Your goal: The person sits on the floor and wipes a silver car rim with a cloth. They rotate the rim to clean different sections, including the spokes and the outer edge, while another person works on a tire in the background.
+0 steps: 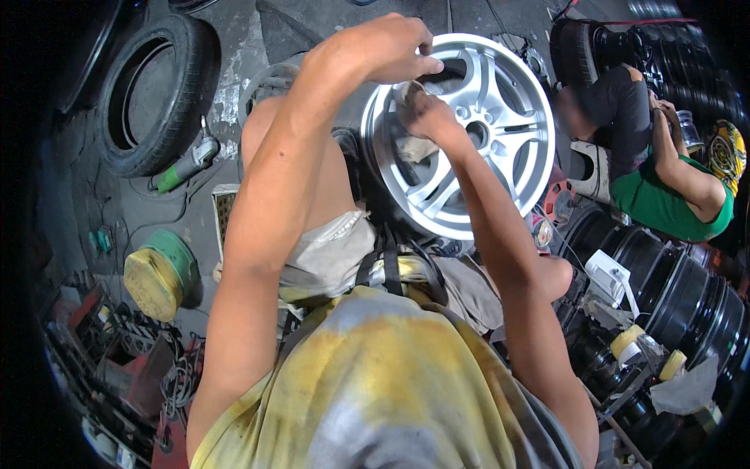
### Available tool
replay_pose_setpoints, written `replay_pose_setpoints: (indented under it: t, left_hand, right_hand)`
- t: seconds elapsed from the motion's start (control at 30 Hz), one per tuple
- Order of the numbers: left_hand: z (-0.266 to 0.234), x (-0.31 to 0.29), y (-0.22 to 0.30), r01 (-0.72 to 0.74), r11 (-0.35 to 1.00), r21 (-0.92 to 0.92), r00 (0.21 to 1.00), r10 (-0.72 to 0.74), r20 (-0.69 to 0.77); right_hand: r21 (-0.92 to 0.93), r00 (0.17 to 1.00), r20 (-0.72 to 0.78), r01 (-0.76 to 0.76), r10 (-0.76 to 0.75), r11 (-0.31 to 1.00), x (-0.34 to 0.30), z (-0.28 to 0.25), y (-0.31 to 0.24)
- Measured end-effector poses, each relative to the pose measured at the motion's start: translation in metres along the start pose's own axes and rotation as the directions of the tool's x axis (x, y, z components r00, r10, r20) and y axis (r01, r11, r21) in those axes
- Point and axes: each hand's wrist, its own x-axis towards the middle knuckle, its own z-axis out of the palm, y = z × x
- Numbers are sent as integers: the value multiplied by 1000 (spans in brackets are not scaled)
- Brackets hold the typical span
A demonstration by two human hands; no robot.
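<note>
A silver alloy wheel rim [531, 172] with several wide spokes stands tilted in front of my knees. My left hand [398, 51] is at its upper left edge, fingers curled over the lip. Inside the face, at the left spokes, is my right hand [432, 121], a little blurred, its fingers closed on a small brownish piece [409, 92], perhaps sandpaper or cloth. Just below that hand, a pale beige patch [418, 148] shows in a gap between spokes; I cannot tell what it is.
A worn tire [144, 94] lies at the far left, with a green angle grinder [187, 164] near it. Closer stands a green bucket-like container [172, 258] with a yellow side. At right a person in a green top [672, 199] sits beside stacked black wheels [664, 273].
</note>
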Motion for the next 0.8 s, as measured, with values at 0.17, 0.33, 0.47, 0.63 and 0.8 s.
replay_pose_setpoints:
  t: [0.17,0.33,0.47,0.63,0.8]
  left_hand:
    - [-7,-13,-10,0,999,-44,1000,1,9]
    - [-13,-11,-9,33,999,-15,999,-33,8]
    - [-3,-4,-14,-3,1000,-10,999,3,33]
    - [-1,-3,-7,3,1000,13,996,-4,89]
    - [3,-8,-1,65,995,78,977,-79,197]
  right_hand:
    - [-195,973,74,-202,220,960,-29,-21,14]
    - [-211,982,3,-185,190,960,-13,-6,-12]
    - [61,984,-145,109,-99,992,23,36,5]
    - [152,975,105,-208,194,966,-24,-5,48]
    - [141,951,24,-309,309,940,-74,-16,101]
